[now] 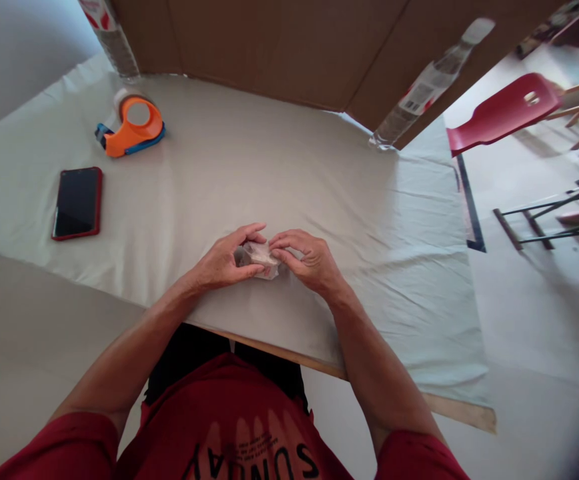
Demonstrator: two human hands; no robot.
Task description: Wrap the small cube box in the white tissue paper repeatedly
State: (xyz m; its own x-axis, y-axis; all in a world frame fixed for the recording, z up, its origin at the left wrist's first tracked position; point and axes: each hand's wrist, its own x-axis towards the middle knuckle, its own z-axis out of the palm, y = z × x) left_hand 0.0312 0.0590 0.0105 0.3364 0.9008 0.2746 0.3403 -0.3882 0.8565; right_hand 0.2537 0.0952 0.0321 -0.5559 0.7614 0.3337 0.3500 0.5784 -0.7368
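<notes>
A small, pale packet in clear crinkled plastic (263, 259) lies at the front of the table, between my two hands. What is inside the plastic is too blurred to name. Round its left side curls my left hand (229, 259), with the thumb along the near edge and the fingers over the far side. From the right, my right hand (307, 259) pinches the packet's right end between thumb and fingertips.
A red-edged phone (77, 203) and an orange tape dispenser (137, 125) lie at the left. Two clear bottles, one left (119, 50) and one right (419, 97), stand against a brown cardboard panel (269, 50). A red chair (509, 110) is beyond the table (209, 153).
</notes>
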